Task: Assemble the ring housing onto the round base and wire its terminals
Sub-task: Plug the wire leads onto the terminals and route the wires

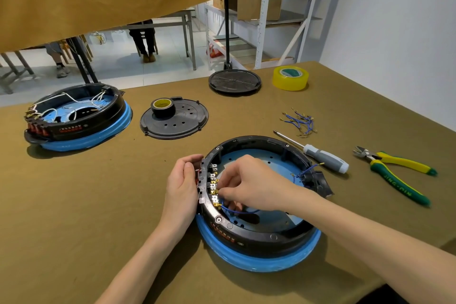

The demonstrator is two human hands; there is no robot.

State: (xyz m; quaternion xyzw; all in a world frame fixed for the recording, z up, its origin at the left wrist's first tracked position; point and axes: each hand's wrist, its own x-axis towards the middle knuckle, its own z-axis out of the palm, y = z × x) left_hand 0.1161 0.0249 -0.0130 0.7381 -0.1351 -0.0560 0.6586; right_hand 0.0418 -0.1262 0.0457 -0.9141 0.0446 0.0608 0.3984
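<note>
Between the two hands sits the ring housing (259, 232), already seated on the blue base (256, 258) on the bench (98, 205). Left hand (183, 185) curls round the outer wall at the switch block, steadying it. Right hand (249, 184) reaches inside, fingertips pinched at the terminals (214, 187), apparently on the end of a blue wire (237, 210); the exact contact is hidden. Judged progress: mounting done, wiring under way. One blue wire is on the lower terminals, another lies loose at the far rim beyond the right hand, upper terminals look bare. Spare wires (299, 122) lie well beyond the right hand, past the screwdriver (320, 155). Beyond the left hand, a second unit (76, 118) holds white wiring inside
</note>
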